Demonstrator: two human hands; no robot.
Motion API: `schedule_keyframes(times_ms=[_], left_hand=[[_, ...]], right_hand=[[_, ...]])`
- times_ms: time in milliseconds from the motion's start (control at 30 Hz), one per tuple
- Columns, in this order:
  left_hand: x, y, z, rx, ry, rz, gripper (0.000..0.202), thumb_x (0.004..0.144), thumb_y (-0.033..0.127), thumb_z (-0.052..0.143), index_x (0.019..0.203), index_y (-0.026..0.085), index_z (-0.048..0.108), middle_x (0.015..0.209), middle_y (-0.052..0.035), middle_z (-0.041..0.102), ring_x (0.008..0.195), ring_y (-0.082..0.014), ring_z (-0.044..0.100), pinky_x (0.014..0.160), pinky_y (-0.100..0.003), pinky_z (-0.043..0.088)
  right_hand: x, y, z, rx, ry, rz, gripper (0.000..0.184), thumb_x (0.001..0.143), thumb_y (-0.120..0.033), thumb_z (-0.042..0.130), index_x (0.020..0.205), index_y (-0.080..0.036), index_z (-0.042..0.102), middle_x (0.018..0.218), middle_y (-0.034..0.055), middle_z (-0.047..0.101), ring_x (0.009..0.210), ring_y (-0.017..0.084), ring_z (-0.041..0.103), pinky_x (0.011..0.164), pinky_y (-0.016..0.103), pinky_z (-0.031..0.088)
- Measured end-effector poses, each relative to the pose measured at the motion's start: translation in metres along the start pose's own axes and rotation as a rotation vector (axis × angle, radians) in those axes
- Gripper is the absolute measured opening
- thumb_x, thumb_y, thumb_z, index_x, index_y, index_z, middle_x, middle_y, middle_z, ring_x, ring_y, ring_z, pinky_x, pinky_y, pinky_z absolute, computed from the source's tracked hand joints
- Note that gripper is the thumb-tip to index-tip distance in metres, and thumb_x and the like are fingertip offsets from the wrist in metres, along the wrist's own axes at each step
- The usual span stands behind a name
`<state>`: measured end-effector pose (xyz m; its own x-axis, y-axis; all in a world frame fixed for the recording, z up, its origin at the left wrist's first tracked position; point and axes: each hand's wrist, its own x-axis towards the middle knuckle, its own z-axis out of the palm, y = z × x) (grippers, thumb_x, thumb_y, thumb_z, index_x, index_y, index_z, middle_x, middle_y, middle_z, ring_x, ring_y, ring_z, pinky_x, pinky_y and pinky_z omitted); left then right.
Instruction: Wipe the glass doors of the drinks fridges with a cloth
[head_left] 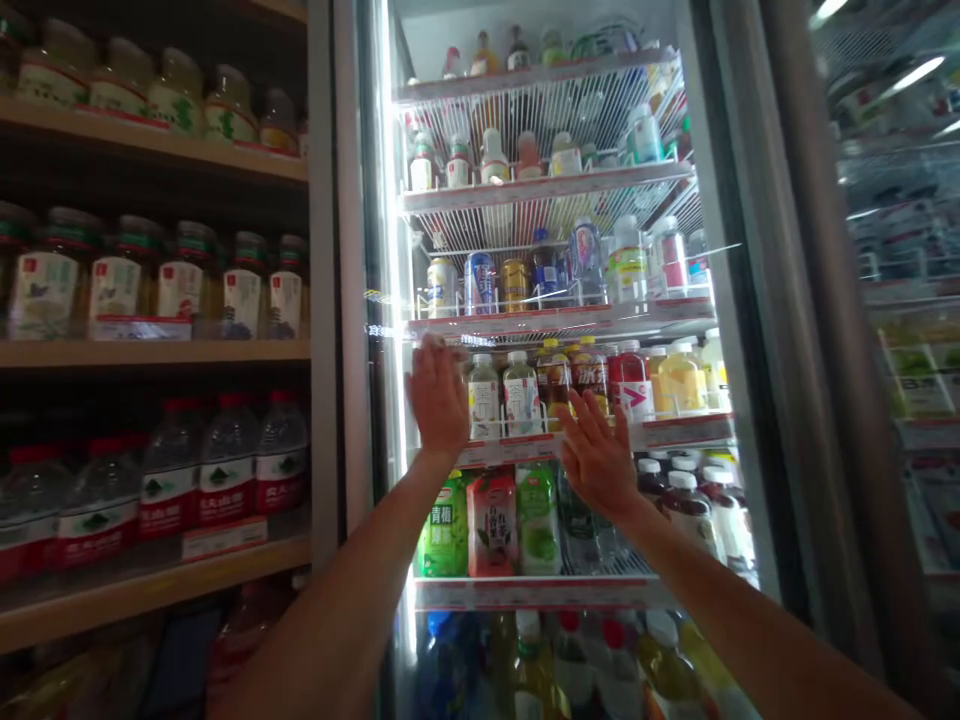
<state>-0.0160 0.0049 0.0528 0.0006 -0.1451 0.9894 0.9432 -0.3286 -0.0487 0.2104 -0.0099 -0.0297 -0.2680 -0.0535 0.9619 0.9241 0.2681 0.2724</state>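
Both my arms reach forward toward a lit drinks fridge. My left hand point(438, 397) is raised flat with its fingers stretched upward, near the fridge's left side, and holds nothing. Beside it on the same shelf stand two pale-labelled bottles point(502, 396). My right hand point(598, 452) is also open, its fingers spread, in front of the shelf edge below the dark yellow-capped bottles point(571, 372). A red bottle point(631, 382) is just to its right. Faint reflections suggest glass in front of the shelves; whether my palms touch it I cannot tell.
Higher fridge shelves hold cans point(516, 286) and small bottles; lower ones hold green and red drink packs point(491, 522) and more bottles. On the left, wooden shelves point(150, 352) carry jars and red-capped water bottles point(225, 459). Another fridge point(900, 300) stands at the right.
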Motion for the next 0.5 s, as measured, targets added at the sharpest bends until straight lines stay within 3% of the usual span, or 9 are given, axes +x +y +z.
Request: schedule_keyframes(times_ms=[67, 133, 200, 300, 367, 433, 500], left_hand=[[-0.002, 0.019, 0.005, -0.029, -0.157, 0.329, 0.046, 0.09, 0.018, 0.037, 0.136, 0.022, 0.038, 0.145, -0.0074, 0.037, 0.137, -0.0208, 0.026, 0.11, -0.044, 0.026], [0.002, 0.026, 0.005, -0.033, -0.263, 0.534, 0.047, 0.09, 0.017, 0.036, 0.137, 0.024, 0.037, 0.145, -0.0043, 0.037, 0.137, -0.0186, 0.027, 0.112, -0.043, 0.023], [0.013, 0.017, 0.002, -0.017, -0.237, 0.427, 0.046, 0.091, 0.02, 0.035, 0.136, 0.023, 0.038, 0.145, -0.0057, 0.038, 0.136, -0.0202, 0.029, 0.112, -0.045, 0.023], [0.03, -0.002, -0.001, -0.009, -0.034, -0.043, 0.045, 0.092, 0.026, 0.033, 0.136, 0.019, 0.039, 0.144, -0.013, 0.037, 0.136, -0.0264, 0.029, 0.109, -0.052, 0.025], [0.034, 0.0, 0.002, -0.012, 0.06, -0.225, 0.046, 0.091, 0.025, 0.033, 0.136, 0.016, 0.039, 0.144, -0.0164, 0.035, 0.136, -0.0291, 0.028, 0.107, -0.056, 0.026], [0.029, 0.017, 0.007, -0.022, -0.015, -0.083, 0.047, 0.09, 0.021, 0.033, 0.137, 0.016, 0.038, 0.146, -0.0146, 0.033, 0.137, -0.0274, 0.026, 0.108, -0.054, 0.026], [0.023, 0.037, 0.012, -0.035, -0.186, 0.263, 0.047, 0.09, 0.018, 0.034, 0.137, 0.02, 0.037, 0.147, -0.0092, 0.032, 0.138, -0.023, 0.024, 0.11, -0.048, 0.026]], right_hand=[[0.0, 0.0, 0.0, 0.002, 0.005, -0.002, 0.056, 0.088, -0.024, 0.042, 0.141, -0.023, 0.027, 0.145, 0.0084, 0.038, 0.138, 0.024, 0.025, 0.112, 0.052, 0.014], [0.0, 0.001, 0.0, 0.003, 0.005, -0.003, 0.057, 0.088, -0.024, 0.042, 0.142, -0.024, 0.024, 0.145, 0.0083, 0.036, 0.138, 0.024, 0.024, 0.112, 0.052, 0.014], [0.0, 0.0, 0.0, 0.003, 0.006, -0.004, 0.058, 0.088, -0.025, 0.042, 0.143, -0.024, 0.023, 0.145, 0.0086, 0.037, 0.138, 0.024, 0.026, 0.112, 0.051, 0.013], [0.001, -0.001, 0.0, 0.009, 0.011, 0.003, 0.058, 0.088, -0.023, 0.042, 0.143, -0.025, 0.022, 0.144, 0.0085, 0.039, 0.137, 0.023, 0.028, 0.112, 0.05, 0.013], [0.001, -0.001, -0.001, 0.02, 0.009, 0.01, 0.059, 0.088, -0.023, 0.042, 0.144, -0.026, 0.022, 0.145, 0.0076, 0.037, 0.137, 0.023, 0.027, 0.112, 0.051, 0.013], [0.001, -0.001, -0.001, 0.029, 0.004, 0.017, 0.059, 0.088, -0.023, 0.042, 0.144, -0.026, 0.022, 0.146, 0.0071, 0.036, 0.137, 0.023, 0.026, 0.112, 0.051, 0.013], [0.0, -0.001, 0.0, 0.027, 0.004, 0.014, 0.058, 0.088, -0.023, 0.042, 0.143, -0.025, 0.024, 0.145, 0.0079, 0.037, 0.138, 0.023, 0.025, 0.112, 0.051, 0.013]])
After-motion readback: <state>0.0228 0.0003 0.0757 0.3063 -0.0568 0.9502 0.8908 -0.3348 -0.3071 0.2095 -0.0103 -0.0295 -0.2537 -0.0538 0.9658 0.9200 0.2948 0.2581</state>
